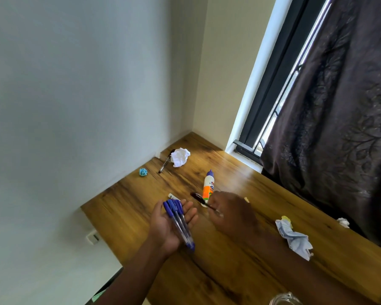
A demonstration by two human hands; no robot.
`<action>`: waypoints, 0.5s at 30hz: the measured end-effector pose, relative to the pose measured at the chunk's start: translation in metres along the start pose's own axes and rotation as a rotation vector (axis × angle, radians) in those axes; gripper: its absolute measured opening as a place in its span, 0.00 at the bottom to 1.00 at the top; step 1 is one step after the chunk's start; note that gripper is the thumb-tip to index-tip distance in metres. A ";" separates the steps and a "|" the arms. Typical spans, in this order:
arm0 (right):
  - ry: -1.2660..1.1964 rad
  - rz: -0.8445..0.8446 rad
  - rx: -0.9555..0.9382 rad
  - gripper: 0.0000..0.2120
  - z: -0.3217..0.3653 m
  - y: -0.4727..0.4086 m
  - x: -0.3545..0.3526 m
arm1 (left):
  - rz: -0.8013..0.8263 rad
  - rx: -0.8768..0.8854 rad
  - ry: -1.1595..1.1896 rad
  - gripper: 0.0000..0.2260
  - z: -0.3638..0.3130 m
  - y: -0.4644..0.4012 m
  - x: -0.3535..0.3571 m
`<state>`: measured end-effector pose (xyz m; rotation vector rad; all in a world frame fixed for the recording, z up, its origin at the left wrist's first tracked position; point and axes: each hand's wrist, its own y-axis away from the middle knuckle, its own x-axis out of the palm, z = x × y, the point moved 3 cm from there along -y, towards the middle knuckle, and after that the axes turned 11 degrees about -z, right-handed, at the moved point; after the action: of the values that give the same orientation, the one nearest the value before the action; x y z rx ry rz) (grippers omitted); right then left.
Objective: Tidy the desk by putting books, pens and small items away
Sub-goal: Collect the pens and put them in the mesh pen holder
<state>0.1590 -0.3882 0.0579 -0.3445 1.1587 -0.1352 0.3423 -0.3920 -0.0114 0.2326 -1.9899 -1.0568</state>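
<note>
From the head view, the left hand (172,223) lay palm up over the wooden table (229,271), its fingers (190,213) loosely curled under a bundle of blue-capped pens (178,221). Just right of the bundle, the blurred right hand (231,213) pinched a dark pen (201,200). A glue bottle (207,187) lay just beyond that pen. Well beyond the bundle, near the wall, lay a black pen (164,165) beside white crumpled paper (180,157).

Daylight enters through window (271,119) at upper right; bright glare patch on desk (240,179) below it; wall (64,95) at left evenly lit, bluish; right hand (231,214) motion-blurred; wide-angle bending tilts verticals at frame edges; overall soft focus.
</note>
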 end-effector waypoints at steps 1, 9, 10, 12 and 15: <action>-0.071 0.040 0.039 0.07 0.015 0.001 0.002 | 0.003 0.009 -0.009 0.33 0.000 0.001 0.002; -0.172 0.114 0.058 0.10 0.074 -0.011 0.039 | 0.093 0.010 -0.004 0.31 -0.008 0.003 0.001; -0.156 0.080 0.039 0.11 0.073 -0.014 0.040 | 0.095 0.015 -0.007 0.30 -0.010 0.003 0.001; -0.142 0.042 0.036 0.11 0.069 -0.028 0.045 | 0.088 0.051 -0.002 0.26 -0.018 0.006 0.001; -0.131 0.047 0.033 0.08 0.062 -0.059 0.059 | -0.008 0.120 0.024 0.23 -0.031 0.010 -0.007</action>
<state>0.2432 -0.4483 0.0485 -0.2924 1.0329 -0.0892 0.3717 -0.4006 0.0005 0.3158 -2.0347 -0.9367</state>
